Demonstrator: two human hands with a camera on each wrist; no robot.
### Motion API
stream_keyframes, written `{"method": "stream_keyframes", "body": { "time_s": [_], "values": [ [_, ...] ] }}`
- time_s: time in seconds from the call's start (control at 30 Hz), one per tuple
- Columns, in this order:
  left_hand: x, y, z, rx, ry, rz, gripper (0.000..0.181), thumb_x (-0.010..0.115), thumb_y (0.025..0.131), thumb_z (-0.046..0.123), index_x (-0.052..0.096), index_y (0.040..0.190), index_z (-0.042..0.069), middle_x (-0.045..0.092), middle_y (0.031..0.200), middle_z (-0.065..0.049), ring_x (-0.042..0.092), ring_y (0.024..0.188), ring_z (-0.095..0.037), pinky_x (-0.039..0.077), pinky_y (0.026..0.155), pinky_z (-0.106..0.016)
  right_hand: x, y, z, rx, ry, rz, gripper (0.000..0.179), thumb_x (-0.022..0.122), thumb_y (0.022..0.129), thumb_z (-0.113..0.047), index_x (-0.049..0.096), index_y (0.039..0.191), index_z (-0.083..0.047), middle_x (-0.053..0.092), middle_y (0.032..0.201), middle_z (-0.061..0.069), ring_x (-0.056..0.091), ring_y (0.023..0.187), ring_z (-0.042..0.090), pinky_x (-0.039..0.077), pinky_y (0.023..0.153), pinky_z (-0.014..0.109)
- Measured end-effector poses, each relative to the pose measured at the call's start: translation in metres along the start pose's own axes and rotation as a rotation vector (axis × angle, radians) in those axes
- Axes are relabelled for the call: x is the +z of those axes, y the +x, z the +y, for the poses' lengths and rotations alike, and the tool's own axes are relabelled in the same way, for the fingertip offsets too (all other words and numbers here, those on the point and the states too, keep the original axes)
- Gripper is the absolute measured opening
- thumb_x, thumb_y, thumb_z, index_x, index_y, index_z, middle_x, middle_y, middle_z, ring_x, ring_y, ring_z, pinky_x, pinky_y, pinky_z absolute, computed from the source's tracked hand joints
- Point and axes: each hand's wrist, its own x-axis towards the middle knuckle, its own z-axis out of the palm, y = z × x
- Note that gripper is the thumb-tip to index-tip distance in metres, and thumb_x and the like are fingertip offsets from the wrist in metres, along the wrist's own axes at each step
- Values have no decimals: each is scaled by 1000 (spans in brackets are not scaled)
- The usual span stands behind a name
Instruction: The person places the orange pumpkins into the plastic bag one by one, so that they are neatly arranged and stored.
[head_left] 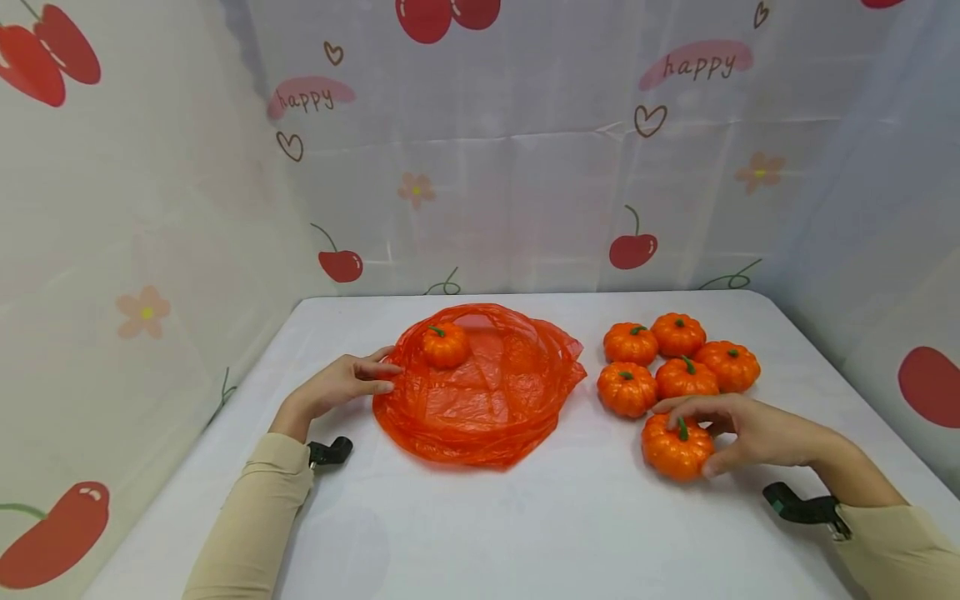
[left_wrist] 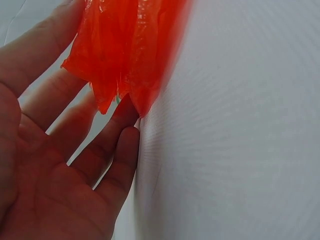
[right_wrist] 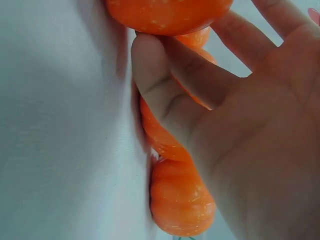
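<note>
A thin orange-red plastic bag lies spread on the table, its rim opened wide. One small orange pumpkin with a green stem sits within it, at the far left. My left hand is at the bag's left edge, fingers loosely extended and touching the plastic. On the right, my right hand holds another small pumpkin, thumb at its near side and fingers over its far side. In the right wrist view, that pumpkin is at the top, partly cut off.
Several more small pumpkins stand grouped just beyond my right hand, the nearest being one pumpkin on the left and another beside it. All rest on a white-covered table. A printed curtain hangs behind and at both sides.
</note>
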Motion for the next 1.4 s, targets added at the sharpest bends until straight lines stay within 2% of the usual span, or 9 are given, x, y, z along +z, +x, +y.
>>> {"method": "stream_keyframes", "body": {
  "time_s": [0.17,0.27,0.47,0.6,0.77,1.0,1.17,1.4],
  "values": [
    [-1,0,0,3,-2,-1,50,78,91,38,69,137,18,30,170,-4,16,161,-34,25,126,-60,-1,0,0,-35,-16,18,49,86,84,-17,65,128,-17,59,148,-7,59,117,0,57,89,24],
    [-1,0,0,0,-6,0,51,78,91,38,69,137,18,29,170,-3,16,161,-34,26,125,-59,-4,0,-1,-60,-7,30,47,85,85,-13,65,127,-16,59,147,-10,61,118,0,58,89,24],
    [-1,-1,-2,-16,-4,2,51,79,91,39,69,136,19,29,171,-3,15,161,-34,28,125,-59,-13,0,-11,-67,73,17,44,78,88,-1,63,128,-11,54,149,-19,60,122,1,56,94,22],
    [-1,-2,-3,-7,-4,6,51,78,91,39,69,137,18,30,170,-4,15,161,-35,27,125,-60,-17,3,-18,-61,98,12,44,75,90,2,60,129,-9,53,150,-19,59,123,2,54,97,20],
    [0,-1,-2,-4,-6,0,51,78,91,39,69,137,19,30,170,-4,15,161,-34,27,125,-60,-20,11,-30,-19,102,55,43,76,90,-1,60,129,-9,59,142,-12,60,123,3,54,97,20],
    [-1,0,0,-2,-4,0,51,78,91,39,69,137,18,30,170,-4,15,161,-35,24,126,-61,-24,30,-48,96,104,92,43,79,90,-9,62,129,-13,62,134,-3,59,124,4,53,99,20],
    [-1,0,-2,1,-12,2,52,79,90,40,69,136,19,30,170,-3,15,161,-33,24,126,-60,-22,48,-54,118,79,100,40,82,89,-16,63,124,-16,64,128,3,61,125,15,53,100,22],
    [-1,1,-5,4,-16,-2,52,79,90,41,70,136,19,29,170,-3,15,161,-33,25,126,-60,-18,75,-61,166,112,111,41,84,86,-18,64,123,-18,57,141,7,56,130,37,56,99,33]
  ]
}}
